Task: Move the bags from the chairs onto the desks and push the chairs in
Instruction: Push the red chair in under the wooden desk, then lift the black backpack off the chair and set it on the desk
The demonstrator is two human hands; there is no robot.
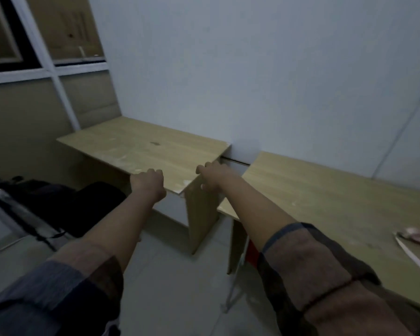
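Gripping desk (141,144) front edge: left hand (148,182) | right hand (212,176) grips its corner | bag (29,190) lower left

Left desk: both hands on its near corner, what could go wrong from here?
1. Left hand and right hand grip the left desk at one corner; a shove could skew it or close the gap to the right desk.
2. The dark bag remains beside the desk, not on it.

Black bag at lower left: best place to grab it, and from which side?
Judgement: grip the black bag along its upper edge, coming from above and the right, likely with the left hand. It sits left of the left desk; blur hides any handle.
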